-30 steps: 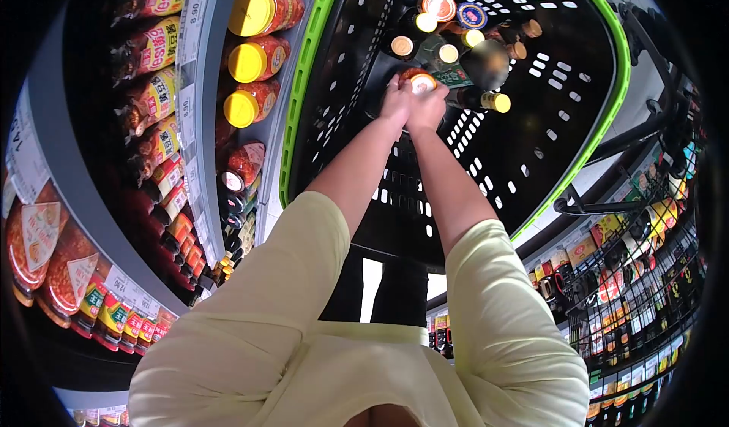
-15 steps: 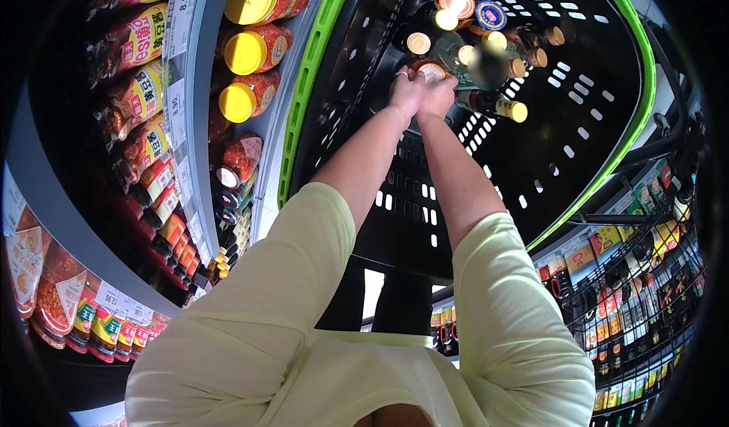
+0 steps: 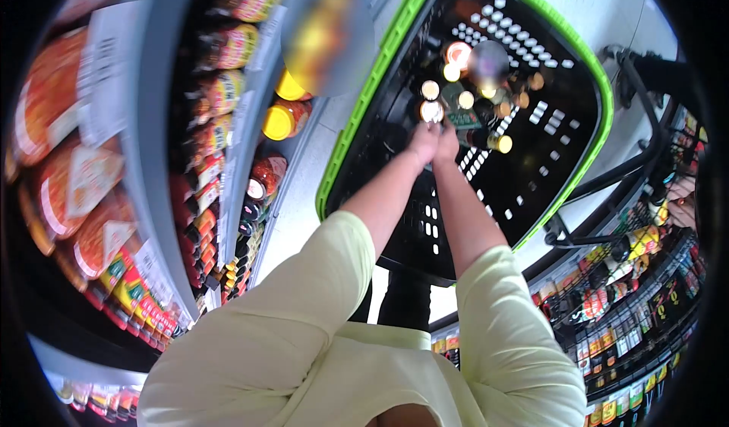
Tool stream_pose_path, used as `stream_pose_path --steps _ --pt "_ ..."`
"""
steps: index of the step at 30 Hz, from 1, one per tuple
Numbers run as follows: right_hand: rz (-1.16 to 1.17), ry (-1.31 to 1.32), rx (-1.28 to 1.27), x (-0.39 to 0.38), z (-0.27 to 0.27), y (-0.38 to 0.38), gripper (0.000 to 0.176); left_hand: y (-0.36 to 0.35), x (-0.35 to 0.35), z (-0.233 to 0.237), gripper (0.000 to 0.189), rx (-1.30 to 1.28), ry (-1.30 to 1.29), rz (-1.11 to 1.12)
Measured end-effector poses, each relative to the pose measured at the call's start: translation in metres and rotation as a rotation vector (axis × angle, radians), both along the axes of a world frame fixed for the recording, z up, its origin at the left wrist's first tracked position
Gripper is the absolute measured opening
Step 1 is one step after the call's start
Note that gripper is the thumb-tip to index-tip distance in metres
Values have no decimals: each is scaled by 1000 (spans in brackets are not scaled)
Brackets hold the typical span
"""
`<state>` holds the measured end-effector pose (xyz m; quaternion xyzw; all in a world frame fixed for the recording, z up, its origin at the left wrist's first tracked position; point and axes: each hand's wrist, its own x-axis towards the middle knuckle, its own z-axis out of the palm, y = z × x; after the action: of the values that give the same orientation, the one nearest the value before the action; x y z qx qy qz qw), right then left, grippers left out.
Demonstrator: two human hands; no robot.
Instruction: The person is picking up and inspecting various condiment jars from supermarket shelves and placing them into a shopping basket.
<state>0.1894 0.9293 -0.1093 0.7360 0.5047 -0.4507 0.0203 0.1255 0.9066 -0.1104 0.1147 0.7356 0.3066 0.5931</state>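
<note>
Evidently left hand [image 3: 422,143] and right hand [image 3: 447,145] together clasp jar [image 3: 431,112] inside basket [image 3: 365,100], lid up, probably for steadiness beside bottles [image 3: 451,71] at basket's far end

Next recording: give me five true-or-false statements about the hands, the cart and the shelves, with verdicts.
1. The cart is black with a green rim. True.
2. Both hands rest on a shelf. False: the left hand and right hand are together inside the cart, at a pale-capped bottle.
3. That bottle is the only item in the cart. False: several other capped bottles are close beside it.
4. Yellow-lidded jars stand on the shelves to the person's left. True.
5. The person wears long dark sleeves. False: the sleeves are short and pale yellow, and the forearms are bare.
</note>
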Motion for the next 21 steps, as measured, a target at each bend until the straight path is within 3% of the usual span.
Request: stream_pose_path --steps 2,4,7,10,11,13,14,16,21 --pt "24 97 101 -1 61 -5 37 -1 -4 68 33 63 -98 2" --pt "45 254 180 6 97 -19 31 -8 -18 148 37 138 33 -125" --pt "293 271 67 -2 220 -18 29 -46 -43 223 41 291 6 -189" --pt "170 571 -123 4 270 -43 29 -78 -77 304 51 100 55 -410" --pt "149 632 -169 2 286 -49 29 -95 -78 305 50 151 82 -398" --pt "318 595 -216 -18 354 -47 32 -120 -83 318 57 267 87 -332" --pt "330 671 -200 -23 354 -51 33 -106 -104 382 58 213 37 -361" --pt "316 819 -176 -45 402 -49 32 -105 -122 436 54 144 66 -344" --pt "556 1053 -53 -100 540 -29 38 -118 -155 587 53 431 277 -148"
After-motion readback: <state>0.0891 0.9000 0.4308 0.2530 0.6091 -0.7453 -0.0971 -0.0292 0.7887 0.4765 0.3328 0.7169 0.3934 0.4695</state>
